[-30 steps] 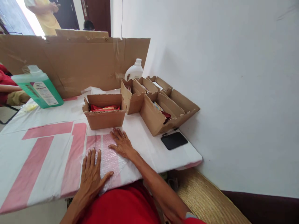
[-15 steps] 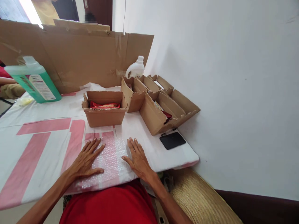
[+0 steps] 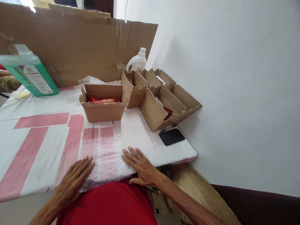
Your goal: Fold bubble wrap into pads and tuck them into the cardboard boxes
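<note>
A clear sheet of bubble wrap (image 3: 106,156) lies flat on the white and pink table cover (image 3: 35,140) at the near edge. My left hand (image 3: 72,181) rests flat on its left edge, fingers stretched out. My right hand (image 3: 140,165) lies flat on its right edge at the table's rim, fingers spread. Neither hand holds anything. Just beyond the wrap stands an open cardboard box (image 3: 103,104) with red packets inside.
More open cardboard boxes (image 3: 161,104) sit at the right by the white wall, with a black phone (image 3: 172,136) in front. A white bottle (image 3: 137,61) and a green jug (image 3: 28,73) stand before a cardboard screen (image 3: 77,50). A woven mat (image 3: 201,193) lies below.
Both hands slid back toward me along the bubble wrap, from its middle to its near corners. The view tilted down a little.
</note>
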`<state>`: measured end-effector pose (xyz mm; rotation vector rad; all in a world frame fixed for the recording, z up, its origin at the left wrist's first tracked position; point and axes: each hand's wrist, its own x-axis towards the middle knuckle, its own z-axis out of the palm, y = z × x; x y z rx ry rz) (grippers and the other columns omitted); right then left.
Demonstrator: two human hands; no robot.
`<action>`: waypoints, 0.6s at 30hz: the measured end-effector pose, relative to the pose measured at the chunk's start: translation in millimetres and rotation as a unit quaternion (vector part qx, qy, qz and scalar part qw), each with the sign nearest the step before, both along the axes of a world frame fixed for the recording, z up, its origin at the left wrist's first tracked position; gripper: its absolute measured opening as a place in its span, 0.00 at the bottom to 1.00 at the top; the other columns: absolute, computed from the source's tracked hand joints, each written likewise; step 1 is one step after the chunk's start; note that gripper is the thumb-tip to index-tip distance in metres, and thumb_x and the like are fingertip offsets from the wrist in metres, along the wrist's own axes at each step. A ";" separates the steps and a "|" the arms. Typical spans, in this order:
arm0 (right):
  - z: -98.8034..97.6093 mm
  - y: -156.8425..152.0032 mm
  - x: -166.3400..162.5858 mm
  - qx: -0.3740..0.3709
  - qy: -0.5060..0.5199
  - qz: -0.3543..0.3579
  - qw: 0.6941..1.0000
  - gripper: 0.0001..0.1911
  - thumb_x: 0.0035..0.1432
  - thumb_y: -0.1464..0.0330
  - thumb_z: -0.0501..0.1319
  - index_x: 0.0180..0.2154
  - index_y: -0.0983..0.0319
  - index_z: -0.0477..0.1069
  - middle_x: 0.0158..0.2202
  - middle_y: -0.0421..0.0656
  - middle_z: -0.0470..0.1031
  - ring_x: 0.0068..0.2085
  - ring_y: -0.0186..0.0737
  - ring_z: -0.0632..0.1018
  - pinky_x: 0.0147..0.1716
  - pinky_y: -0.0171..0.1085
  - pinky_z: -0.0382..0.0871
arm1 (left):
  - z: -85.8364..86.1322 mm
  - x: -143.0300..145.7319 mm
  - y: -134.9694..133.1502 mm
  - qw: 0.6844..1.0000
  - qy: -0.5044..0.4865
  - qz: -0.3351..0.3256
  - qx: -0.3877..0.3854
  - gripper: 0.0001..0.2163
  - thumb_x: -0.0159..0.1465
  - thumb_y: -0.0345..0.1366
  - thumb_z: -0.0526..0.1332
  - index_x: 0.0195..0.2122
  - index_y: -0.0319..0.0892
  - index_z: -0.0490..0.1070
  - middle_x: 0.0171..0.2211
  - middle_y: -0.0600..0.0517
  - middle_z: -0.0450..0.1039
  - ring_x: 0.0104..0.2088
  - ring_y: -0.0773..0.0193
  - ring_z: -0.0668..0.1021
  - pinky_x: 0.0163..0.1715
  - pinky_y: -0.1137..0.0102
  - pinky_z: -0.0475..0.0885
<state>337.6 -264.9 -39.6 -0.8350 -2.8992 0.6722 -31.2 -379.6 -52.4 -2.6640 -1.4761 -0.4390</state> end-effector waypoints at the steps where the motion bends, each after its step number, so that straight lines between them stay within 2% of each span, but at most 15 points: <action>1: 0.2 -1.7 1.7 0.003 0.000 0.000 1.000 0.48 0.58 0.51 0.67 0.72 0.58 0.49 0.74 0.48 0.48 0.74 0.56 0.47 0.71 0.56 0.37 | -1.7 -2.7 -0.8 1.000 -0.008 0.001 -0.010 0.33 0.66 0.31 0.53 0.73 0.47 0.48 0.69 0.45 0.61 0.67 0.52 0.67 0.65 0.60 0.63; 4: 2.7 -2.9 4.0 0.005 0.007 -0.016 1.000 0.41 0.60 0.58 0.65 0.71 0.56 0.54 0.72 0.45 0.54 0.73 0.52 0.52 0.71 0.53 0.42 | -4.9 -12.2 -2.2 0.999 -0.040 -0.003 -0.033 0.32 0.66 0.30 0.53 0.72 0.50 0.51 0.68 0.46 0.62 0.66 0.53 0.68 0.64 0.60 0.66; 7: 2.8 -1.6 2.2 0.002 0.042 -0.046 0.998 0.33 0.63 0.62 0.63 0.67 0.55 0.62 0.69 0.45 0.62 0.71 0.51 0.59 0.69 0.53 0.49 | -5.9 -18.8 -3.5 0.991 -0.122 0.007 -0.051 0.29 0.65 0.31 0.55 0.68 0.53 0.60 0.66 0.48 0.67 0.64 0.55 0.71 0.61 0.62 0.70; 12: -12.4 -2.1 -11.2 0.011 0.177 -0.126 0.976 0.17 0.67 0.63 0.62 0.56 0.56 0.75 0.58 0.45 0.77 0.62 0.51 0.71 0.61 0.53 0.62 | 2.9 -13.9 4.0 0.951 -0.264 0.112 -0.114 0.18 0.67 0.33 0.53 0.54 0.52 0.76 0.56 0.49 0.76 0.55 0.59 0.79 0.57 0.65 0.74; 15: -22.2 -5.4 -24.4 0.012 0.245 -0.199 0.949 0.12 0.69 0.64 0.59 0.47 0.56 0.80 0.51 0.44 0.81 0.57 0.51 0.74 0.59 0.53 0.64 | 11.8 -5.6 13.8 0.924 -0.334 0.137 -0.125 0.12 0.66 0.37 0.57 0.44 0.48 0.79 0.47 0.48 0.80 0.47 0.59 0.82 0.50 0.68 0.77; 18: -24.5 -8.7 -33.7 0.003 0.275 -0.259 0.926 0.11 0.68 0.67 0.58 0.42 0.55 0.81 0.48 0.44 0.82 0.55 0.50 0.74 0.58 0.54 0.64 | 17.1 2.7 19.5 0.895 -0.378 0.206 -0.117 0.11 0.65 0.43 0.59 0.40 0.46 0.78 0.41 0.48 0.81 0.42 0.59 0.82 0.44 0.68 0.78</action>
